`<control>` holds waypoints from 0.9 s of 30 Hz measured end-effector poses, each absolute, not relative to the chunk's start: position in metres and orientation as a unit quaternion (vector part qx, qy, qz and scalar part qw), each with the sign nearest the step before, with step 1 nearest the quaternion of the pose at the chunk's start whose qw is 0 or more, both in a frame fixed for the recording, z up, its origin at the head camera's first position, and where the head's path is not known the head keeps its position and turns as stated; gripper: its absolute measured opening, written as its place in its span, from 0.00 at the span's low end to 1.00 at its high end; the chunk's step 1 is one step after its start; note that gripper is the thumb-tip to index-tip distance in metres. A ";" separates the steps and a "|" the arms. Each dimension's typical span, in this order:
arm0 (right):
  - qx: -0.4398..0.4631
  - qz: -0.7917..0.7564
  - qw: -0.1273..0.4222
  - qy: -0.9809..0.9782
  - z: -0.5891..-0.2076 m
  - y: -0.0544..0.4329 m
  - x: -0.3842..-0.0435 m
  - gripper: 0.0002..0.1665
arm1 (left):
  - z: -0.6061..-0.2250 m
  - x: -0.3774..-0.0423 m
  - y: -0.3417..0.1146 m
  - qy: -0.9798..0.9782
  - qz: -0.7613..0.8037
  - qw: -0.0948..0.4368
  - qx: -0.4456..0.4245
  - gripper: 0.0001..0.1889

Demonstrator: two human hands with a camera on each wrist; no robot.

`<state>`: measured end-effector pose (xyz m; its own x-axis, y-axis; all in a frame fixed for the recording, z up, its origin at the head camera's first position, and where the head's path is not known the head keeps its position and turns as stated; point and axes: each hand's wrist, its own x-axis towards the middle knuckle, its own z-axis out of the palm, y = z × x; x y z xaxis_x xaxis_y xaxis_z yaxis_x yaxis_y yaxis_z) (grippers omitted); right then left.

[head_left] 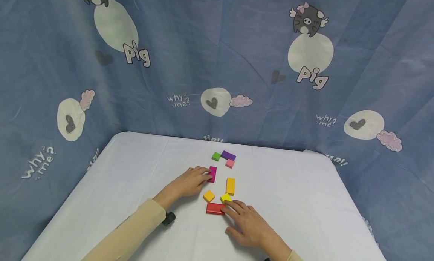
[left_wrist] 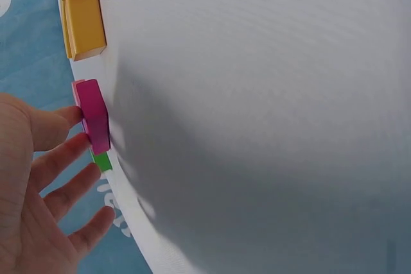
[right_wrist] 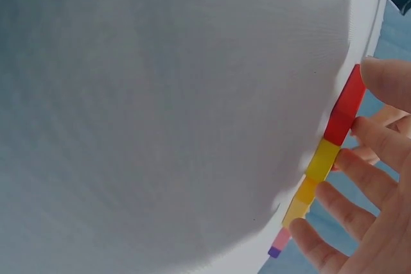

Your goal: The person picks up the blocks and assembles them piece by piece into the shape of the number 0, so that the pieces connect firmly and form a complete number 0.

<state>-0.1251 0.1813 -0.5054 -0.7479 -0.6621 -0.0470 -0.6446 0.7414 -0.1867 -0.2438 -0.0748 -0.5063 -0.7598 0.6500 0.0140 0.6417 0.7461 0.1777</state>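
My left hand (head_left: 192, 181) reaches over the white table with its fingertips at the left side of a magenta block (head_left: 212, 174). In the left wrist view the fingers are spread, and two fingertips meet the edge of that block. My right hand (head_left: 249, 223) lies low over the table, fingers loosely extended. One of its fingertips is at the right end of a red block (head_left: 215, 208), another right by a small yellow block (head_left: 225, 198). An orange square block (head_left: 209, 195) lies between the two hands, and a longer yellow-orange block (head_left: 230, 186) stretches beyond the yellow one.
Farther back sit a green block (head_left: 216, 156), a purple block (head_left: 228, 155) and a pink block (head_left: 229, 163). A white cloth covers the table (head_left: 291, 200). Behind it hangs a blue curtain (head_left: 190, 57) with pig prints.
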 end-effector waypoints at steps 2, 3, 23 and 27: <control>-0.350 -0.080 0.055 0.932 -0.506 0.181 -0.126 0.34 | -0.507 -0.244 -0.075 0.935 0.085 0.027 0.344 0.17; -0.350 -0.081 0.055 0.932 -0.506 0.181 -0.126 0.34 | -0.507 -0.244 -0.075 0.935 0.088 0.027 0.343 0.17; -0.351 -0.084 0.064 0.931 -0.508 0.180 -0.123 0.34 | -0.511 -0.239 -0.078 0.935 0.100 0.031 0.339 0.18; -0.350 -0.079 0.053 0.932 -0.508 0.182 -0.125 0.34 | -0.511 -0.241 -0.077 0.935 0.101 0.023 0.341 0.18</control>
